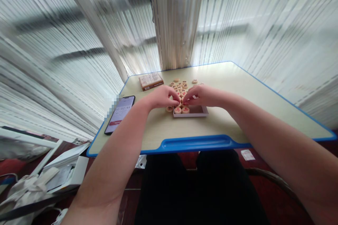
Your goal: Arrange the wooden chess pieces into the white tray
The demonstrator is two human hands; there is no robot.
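Round wooden xiangqi pieces with red and black characters lie at the middle of the table. A shallow white box tray [204,113] holds red-marked xiangqi pieces [185,110] along its left end, and its right part shows a bare bottom. Over the tray's left side, my left hand [166,96] is closed, thumb and fingers pinching a piece. Close beside it, my right hand [197,95] comes from the right with curled fingertips on a neighbouring piece. My fingers partly cover both pieces. Black-marked pieces [180,87] lie loose beyond the hands.
A brown printed box [151,81] lies at the table's back left. A phone [120,115] showing a timer rests near the left edge. The pale table [258,95] has a blue rim and a blue front groove [195,142]. Striped curtains hang behind.
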